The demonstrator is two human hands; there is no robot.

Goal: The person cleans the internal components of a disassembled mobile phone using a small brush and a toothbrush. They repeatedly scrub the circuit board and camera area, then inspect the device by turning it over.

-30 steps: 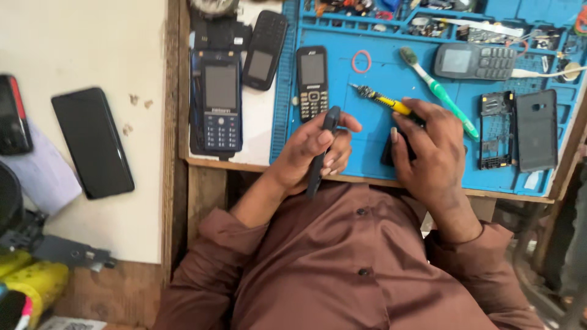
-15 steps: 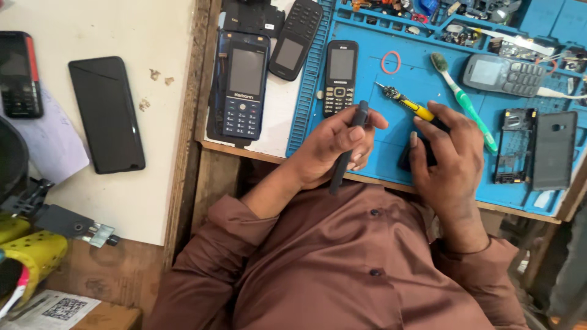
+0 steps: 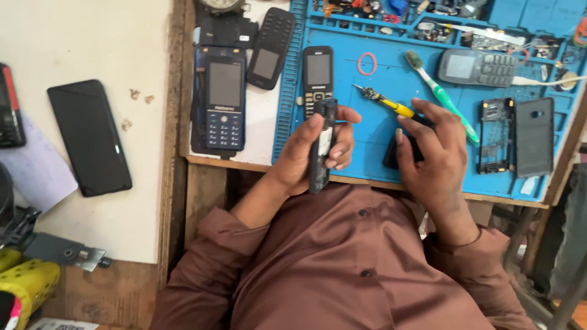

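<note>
Blue mat (image 3: 379,153); left hand (image 3: 318,146) now grips phone shell (image 3: 320,146) upright; right hand (image 3: 431,153) still clasps screwdriver (image 3: 391,105).

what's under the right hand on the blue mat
A small black part lies on the blue mat beneath the right hand, beside a yellow-handled screwdriver. The fingers cover most of it, so its kind is unclear.

Bright, even daylight from above; shadows soft and short. White tabletop (image 3: 92,49) nearly washed out, mild glare. Centre sharp; slight blur and wide-angle stretch toward edges.
</note>
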